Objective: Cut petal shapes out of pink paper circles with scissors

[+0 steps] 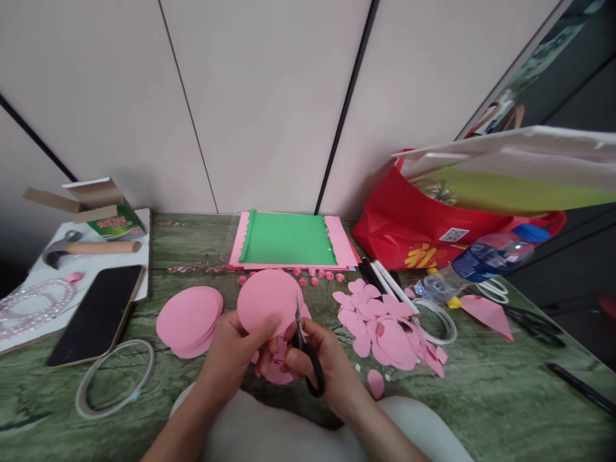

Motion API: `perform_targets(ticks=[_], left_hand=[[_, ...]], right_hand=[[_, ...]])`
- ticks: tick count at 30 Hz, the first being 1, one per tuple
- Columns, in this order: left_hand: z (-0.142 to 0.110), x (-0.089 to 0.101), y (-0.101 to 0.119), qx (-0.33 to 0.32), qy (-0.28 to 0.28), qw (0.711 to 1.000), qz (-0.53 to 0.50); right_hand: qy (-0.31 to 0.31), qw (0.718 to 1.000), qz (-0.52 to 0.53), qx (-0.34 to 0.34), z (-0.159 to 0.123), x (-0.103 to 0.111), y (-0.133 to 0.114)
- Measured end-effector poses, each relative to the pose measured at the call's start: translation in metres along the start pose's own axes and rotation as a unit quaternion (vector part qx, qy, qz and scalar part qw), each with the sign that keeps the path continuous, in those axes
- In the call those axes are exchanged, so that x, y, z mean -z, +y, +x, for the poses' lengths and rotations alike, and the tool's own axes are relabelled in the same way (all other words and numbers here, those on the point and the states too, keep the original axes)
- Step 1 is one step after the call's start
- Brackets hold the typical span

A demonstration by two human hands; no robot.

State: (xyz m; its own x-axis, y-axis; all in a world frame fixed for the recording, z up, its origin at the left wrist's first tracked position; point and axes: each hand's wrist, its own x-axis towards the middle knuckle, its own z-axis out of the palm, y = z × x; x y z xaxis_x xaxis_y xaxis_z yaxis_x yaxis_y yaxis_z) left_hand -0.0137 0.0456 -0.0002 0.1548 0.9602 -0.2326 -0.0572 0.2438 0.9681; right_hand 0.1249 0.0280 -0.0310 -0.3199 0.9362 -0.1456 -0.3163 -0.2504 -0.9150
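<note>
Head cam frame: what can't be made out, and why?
All in the head view:
- Scissors: parts of the handles, covered by the right hand.
- Pink disc: part of its lower edge, behind the left hand.
- Dark pen: one end, cut off by the right picture edge.
- Red bag: most contents, hidden by its front wall.
- Green box: print too small and blurred to read.
</note>
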Motion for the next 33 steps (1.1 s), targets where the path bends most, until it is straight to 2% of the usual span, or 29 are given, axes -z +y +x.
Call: perform_targets(ticks=[6,9,13,17,22,33], left_hand=[[0.001,-0.002,0.003,0.008,0.036,0.998,-0.041],[0.000,-0.002,0.001,0.005,0.027,0.998,-0.052],[-0.001,-0.002,-0.002,0.021,-0.007,0.999,-0.030],[-0.001,-0.002,0.000,0.017,0.021,1.000,0.014],[-0.002,-0.003,0.000,0.015,0.011,0.999,0.031],[-0.004,-0.005,0.003,0.001,0.031,0.999,0.039]], right_hand=[[0.014,1.000,-0.019,-0.001,0.001,-0.001,0.002],[0.016,1.000,-0.023,0.000,0.000,-0.003,0.000],[-0.003,1.000,-0.014,0.000,0.000,-0.006,0.000],[-0.008,1.000,0.005,0.017,0.001,-0.006,0.001],[-0.011,0.998,-0.001,0.056,0.000,-0.006,-0.007],[0.000,0.999,-0.019,0.049,0.000,-0.002,-0.004]])
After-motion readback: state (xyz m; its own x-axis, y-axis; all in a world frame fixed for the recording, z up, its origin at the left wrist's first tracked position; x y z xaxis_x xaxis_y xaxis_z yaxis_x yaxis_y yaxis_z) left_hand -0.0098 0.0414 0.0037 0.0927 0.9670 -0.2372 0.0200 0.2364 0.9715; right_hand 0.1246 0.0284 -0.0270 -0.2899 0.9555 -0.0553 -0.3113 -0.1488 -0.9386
